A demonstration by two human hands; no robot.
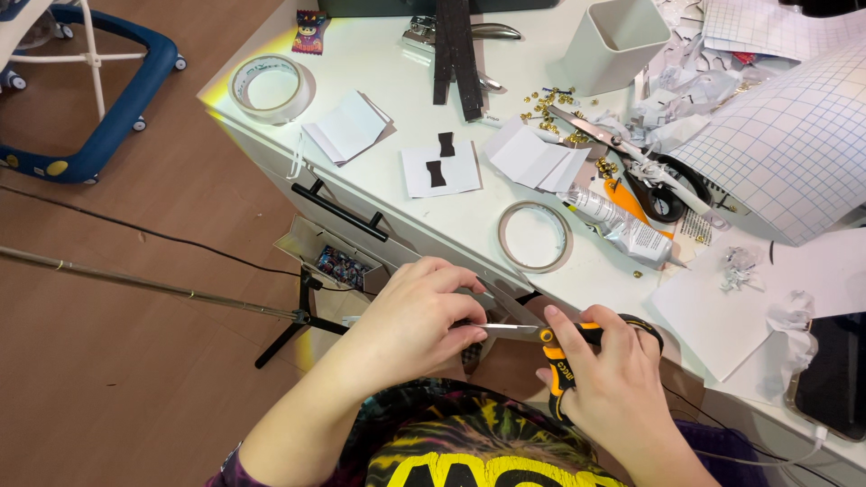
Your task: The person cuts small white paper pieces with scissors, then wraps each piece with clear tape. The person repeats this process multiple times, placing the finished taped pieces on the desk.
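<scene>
The right hand (621,383) is closed around the orange and black handles of a pair of scissors (541,335), whose blades point left toward the left hand (410,316). The left hand is curled tight over a small dark piece (470,357), most of which its fingers hide, so I cannot tell what it is; the blade tips reach it just below the front edge of the white tabletop (451,221). On the tabletop just above the hands lies a thin tape ring (536,236), with a squeezed glue tube (621,225) to its right. Farther back sit a white card with two black bow shapes (440,169), a larger tape roll (271,87), a second pair of scissors (622,158) and gridded sheets (794,153).
</scene>
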